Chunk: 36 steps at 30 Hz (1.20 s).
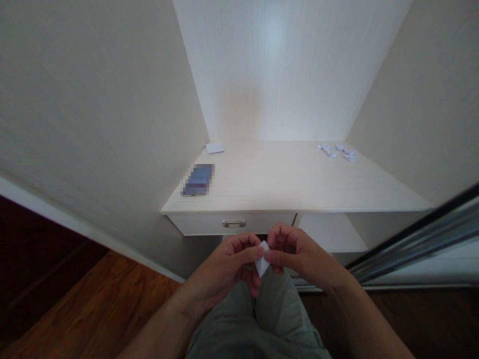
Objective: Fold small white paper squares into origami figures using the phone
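Between my two hands is a small piece of folded white paper (263,264), narrowing to a point at its lower end. My left hand (239,257) pinches it from the left, thumb on the near face. From the other side my right hand (290,249) grips its right edge between thumb and fingers. Both hands are in front of the shelf's front edge, above my lap. The fingertips cover part of the paper's upper half.
A phone with a blurred screen (198,179) lies at the left of the white shelf (262,184). Behind it is a white paper stack (214,148). Several small folded white papers (337,151) lie at the back right. Below is a drawer with a metal handle (234,224).
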### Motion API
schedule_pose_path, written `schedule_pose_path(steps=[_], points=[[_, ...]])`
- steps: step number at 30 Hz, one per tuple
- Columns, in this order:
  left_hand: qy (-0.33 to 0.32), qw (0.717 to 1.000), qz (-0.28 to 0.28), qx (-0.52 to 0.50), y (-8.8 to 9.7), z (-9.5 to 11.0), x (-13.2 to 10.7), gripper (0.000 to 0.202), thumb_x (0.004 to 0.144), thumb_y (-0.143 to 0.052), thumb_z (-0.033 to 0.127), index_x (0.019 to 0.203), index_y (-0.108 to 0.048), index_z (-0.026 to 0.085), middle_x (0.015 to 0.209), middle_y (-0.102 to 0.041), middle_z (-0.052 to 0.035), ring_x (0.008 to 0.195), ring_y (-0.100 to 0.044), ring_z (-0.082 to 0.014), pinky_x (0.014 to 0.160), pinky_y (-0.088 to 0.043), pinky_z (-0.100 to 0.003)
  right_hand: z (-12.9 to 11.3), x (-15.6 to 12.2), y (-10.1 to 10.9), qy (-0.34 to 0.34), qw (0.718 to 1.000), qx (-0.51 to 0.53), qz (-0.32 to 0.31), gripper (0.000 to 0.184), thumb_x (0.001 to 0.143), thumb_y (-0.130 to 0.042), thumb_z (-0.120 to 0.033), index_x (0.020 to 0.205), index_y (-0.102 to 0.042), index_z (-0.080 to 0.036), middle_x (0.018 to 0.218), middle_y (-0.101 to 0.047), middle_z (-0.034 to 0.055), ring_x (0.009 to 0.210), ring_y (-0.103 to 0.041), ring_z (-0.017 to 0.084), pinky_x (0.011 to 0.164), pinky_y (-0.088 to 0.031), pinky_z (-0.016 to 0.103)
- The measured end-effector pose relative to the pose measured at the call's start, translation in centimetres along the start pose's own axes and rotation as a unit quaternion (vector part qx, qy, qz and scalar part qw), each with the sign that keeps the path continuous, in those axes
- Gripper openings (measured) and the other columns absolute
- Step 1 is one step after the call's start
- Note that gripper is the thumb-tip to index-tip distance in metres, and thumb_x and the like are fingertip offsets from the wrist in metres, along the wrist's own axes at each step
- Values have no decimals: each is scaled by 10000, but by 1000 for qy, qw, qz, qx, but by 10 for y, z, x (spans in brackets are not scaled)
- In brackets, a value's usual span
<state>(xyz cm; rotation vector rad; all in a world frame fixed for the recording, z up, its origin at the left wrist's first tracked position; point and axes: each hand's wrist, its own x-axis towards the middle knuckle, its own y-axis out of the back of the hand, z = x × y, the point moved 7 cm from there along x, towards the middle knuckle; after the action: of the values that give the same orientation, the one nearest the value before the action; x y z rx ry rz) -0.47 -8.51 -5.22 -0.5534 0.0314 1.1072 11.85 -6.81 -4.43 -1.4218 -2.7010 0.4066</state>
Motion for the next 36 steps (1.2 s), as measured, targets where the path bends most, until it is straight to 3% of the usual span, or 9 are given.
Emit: schedule_pose_path(steps=[7,12,17,20,24,29,36], points=[[40,999,-5,-29,-1,-6,0,202,876,-714,334,833,-609,167,665,-683,-35,483,-621,-124,401,-539,-206,17,-1,0,13,998,56,4,377,774,-850,-383,880,-534,-206,669,-626,-52,518,-561,90,492,-413,208],[57,994,-1,-96,-4,-7,3,201,916,-661,321,875,-661,124,714,-705,-61,497,-631,-110,392,-515,-171,18,0,3,55,993,103,37,285,810,-828,-348,883,-602,-190,703,-605,-52,522,-494,56,480,-356,186],[103,974,24,-202,-4,-12,6,180,954,-621,229,888,-690,77,652,-666,-31,501,-631,-76,494,-552,-152,16,0,3,68,991,114,20,325,715,-896,-277,937,-672,-199,802,-690,-16,623,-581,87,539,-433,196],[117,966,13,-231,-8,-12,3,161,950,-639,219,874,-681,84,627,-632,-9,475,-585,-56,449,-488,-131,16,-2,7,70,992,102,20,288,711,-895,-216,909,-686,-203,760,-703,-25,620,-599,86,565,-451,196],[67,972,24,-222,-9,-8,-3,106,902,-695,178,969,-684,96,728,-642,-18,568,-600,-65,517,-499,-157,17,-4,13,86,991,101,38,255,730,-879,-183,907,-698,-209,829,-730,-15,714,-649,101,650,-488,211],[-35,988,65,-132,-5,2,-8,459,780,-775,86,1203,-621,176,937,-696,-49,731,-653,-115,644,-534,-219,16,-4,12,105,986,122,47,244,746,-866,-183,925,-704,-219,823,-722,-25,690,-649,94,632,-506,205],[-113,989,92,-14,-13,13,-11,549,725,-844,143,1199,-569,184,867,-716,-35,733,-656,-140,649,-507,-236,9,-7,7,126,982,129,53,210,790,-838,-194,954,-710,-227,820,-733,-25,681,-662,93,634,-530,208]])
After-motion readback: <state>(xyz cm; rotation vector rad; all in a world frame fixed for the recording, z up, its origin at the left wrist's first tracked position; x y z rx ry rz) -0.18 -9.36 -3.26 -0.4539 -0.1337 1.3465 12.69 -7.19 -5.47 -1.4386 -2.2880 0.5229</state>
